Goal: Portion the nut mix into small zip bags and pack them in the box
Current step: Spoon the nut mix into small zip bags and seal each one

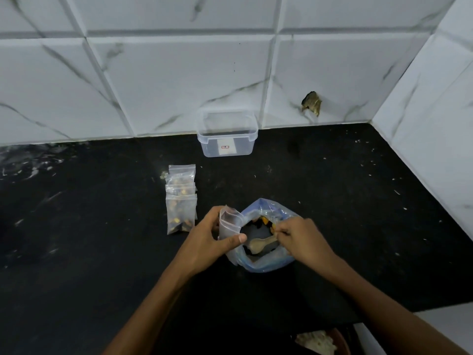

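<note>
Both forearms reach in from the bottom edge and meet over the big bag of nut mix in the middle of the black counter. The left hand curls round a small empty zip bag, thumb across its front and fingers behind, holding it upright with its mouth open at the big bag's left rim. The right hand is bent at the wrist with fingers curled, pinching the handle of a wooden spoon; the spoon's bowl lies inside the big bag's opening, pointing left toward the small bag.

Left of the hands, a stack of filled bags lies flat on the counter, overlapping so that their number cannot be told. The clear box stands open at the back against the tiled wall, well apart from the hands, with a white label on its front too small to read.

The right fingertips are hidden behind the knuckles. The nut mix shows only as dark and orange bits past the spoon. The spoon bowl looks bare, though blur makes that uncertain. At the bottom right, a brown dish is cut off by the frame.
</note>
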